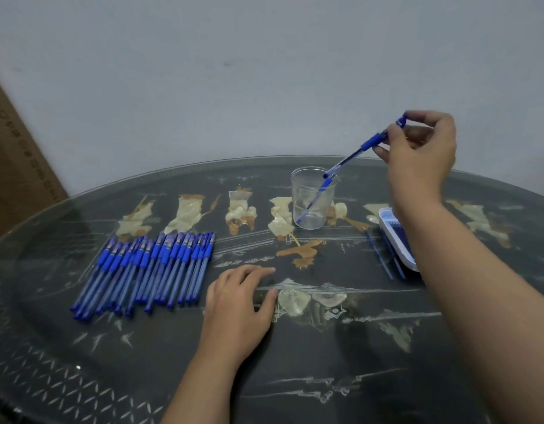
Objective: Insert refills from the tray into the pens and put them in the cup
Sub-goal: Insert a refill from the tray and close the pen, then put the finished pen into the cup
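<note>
Pinches, with thumb and curled fingers of the right grip (417, 154), the upper end of a blue translucent plastic pen (350, 157). Holds it slanted above the far side of the worktop, lower end down inside a clear round plastic cup (295, 191), close to the cup's base, shaft crossing the rim on the right side. Cup upright on the worktop, between the two grips and farther back.

Rests the left grip (237, 304) palm-down on the dark, glass-covered oval worktop (325, 347), fingers relaxed and slightly apart, clamped on nothing.

Just left of that grip: a dense row of blue plastic pens (145, 270), lying side by side, blue rubber sleeves toward the far side.

At the right, partly hidden behind the right forearm: a shallow white plastic tray (383, 216) with thin blue refills (397, 229) inside. Just left of the tray, flat on the worktop: two loose blue refills (379, 257), roughly parallel.

Far left, standing at the worktop's edge against a pale grey wall: a brown cardboard box (17, 166).
</note>
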A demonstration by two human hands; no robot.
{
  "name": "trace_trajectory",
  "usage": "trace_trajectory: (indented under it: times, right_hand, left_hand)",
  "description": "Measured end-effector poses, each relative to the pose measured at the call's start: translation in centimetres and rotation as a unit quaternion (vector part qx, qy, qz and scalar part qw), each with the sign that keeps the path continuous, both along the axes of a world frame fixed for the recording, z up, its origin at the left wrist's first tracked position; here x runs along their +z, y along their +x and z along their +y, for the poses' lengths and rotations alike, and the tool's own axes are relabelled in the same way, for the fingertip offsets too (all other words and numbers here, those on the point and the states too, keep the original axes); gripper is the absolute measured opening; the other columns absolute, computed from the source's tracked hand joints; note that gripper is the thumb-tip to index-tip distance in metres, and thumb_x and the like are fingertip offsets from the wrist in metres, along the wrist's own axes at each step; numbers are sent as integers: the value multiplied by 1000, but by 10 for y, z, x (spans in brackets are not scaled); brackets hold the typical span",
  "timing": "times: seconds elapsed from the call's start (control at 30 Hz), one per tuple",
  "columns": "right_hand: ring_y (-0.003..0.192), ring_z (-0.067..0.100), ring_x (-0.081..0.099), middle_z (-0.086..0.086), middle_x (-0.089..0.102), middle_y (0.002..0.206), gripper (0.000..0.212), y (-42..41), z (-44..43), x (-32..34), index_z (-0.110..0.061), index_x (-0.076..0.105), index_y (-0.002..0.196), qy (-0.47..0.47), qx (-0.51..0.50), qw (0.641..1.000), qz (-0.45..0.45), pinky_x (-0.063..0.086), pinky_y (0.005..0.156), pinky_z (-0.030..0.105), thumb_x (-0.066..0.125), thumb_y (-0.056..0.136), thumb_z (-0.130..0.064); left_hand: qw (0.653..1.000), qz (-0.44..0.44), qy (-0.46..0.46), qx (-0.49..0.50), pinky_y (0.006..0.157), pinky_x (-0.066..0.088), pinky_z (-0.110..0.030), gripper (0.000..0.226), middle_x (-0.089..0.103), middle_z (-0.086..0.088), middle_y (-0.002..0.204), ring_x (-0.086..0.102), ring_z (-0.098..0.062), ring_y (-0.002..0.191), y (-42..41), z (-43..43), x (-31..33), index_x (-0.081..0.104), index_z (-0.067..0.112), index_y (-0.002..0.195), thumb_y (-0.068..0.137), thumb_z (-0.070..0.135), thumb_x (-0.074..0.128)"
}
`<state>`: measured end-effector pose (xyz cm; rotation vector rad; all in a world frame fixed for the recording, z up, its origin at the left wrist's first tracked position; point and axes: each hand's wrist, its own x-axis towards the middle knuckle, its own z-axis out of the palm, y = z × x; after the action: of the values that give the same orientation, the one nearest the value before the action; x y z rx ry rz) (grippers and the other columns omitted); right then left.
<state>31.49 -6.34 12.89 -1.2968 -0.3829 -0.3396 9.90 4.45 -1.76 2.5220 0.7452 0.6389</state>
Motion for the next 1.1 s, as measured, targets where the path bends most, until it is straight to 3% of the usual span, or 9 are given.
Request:
trace_trajectory:
  times: [0.13,0.3,0.5,0.73,0.93,1.1]
  right_hand:
    - [83,16,68,-7,59,82,21,17,19,-11,-23,52,100,-87,-10,996,-17,60,77,38,59,91,-6]
    - [86,27,69,-2,62,81,22,31,32,-33,-25,53,94,-163,12,986,14,58,80,47,62,89,-5]
    - [87,28,68,-1,60,75,16,36,38,-44,-19,55,96,-259,23,965,15,56,82,41,62,89,-7]
    - [95,29,59,12,63,104,15,42,52,-47,-13,56,106,-415,-13,909,-36,50,77,39,60,91,-11]
    - [93,25,59,13,63,108,27,40,53,-49,-13,52,117,-402,15,915,4,39,71,30,62,93,-18]
    - [83,22,57,10,62,97,29,25,40,-46,-13,48,119,-371,16,929,13,47,76,36,55,92,-13]
  left_hand:
    - [1000,-3,-7,1,103,19,-22,32,49,27,122,36,1,123,1,1,-1,57,44,125,92,46,56]
    - [1000,0,-15,4,105,18,-23,32,48,29,122,34,4,123,1,2,-1,56,45,124,92,48,54]
    - [1000,0,-13,1,103,15,-20,30,47,31,121,32,6,122,1,2,0,55,47,123,93,49,53]
    - [1000,4,-11,3,102,14,-19,31,46,31,123,29,7,122,2,3,-2,54,48,124,93,50,52]
    - [1000,-10,-8,-2,101,13,-19,30,45,31,121,27,10,115,2,4,-2,55,46,124,93,49,52]
    - [1000,-14,-14,-2,102,14,-19,32,46,29,125,30,7,120,2,3,-2,54,45,126,94,48,51]
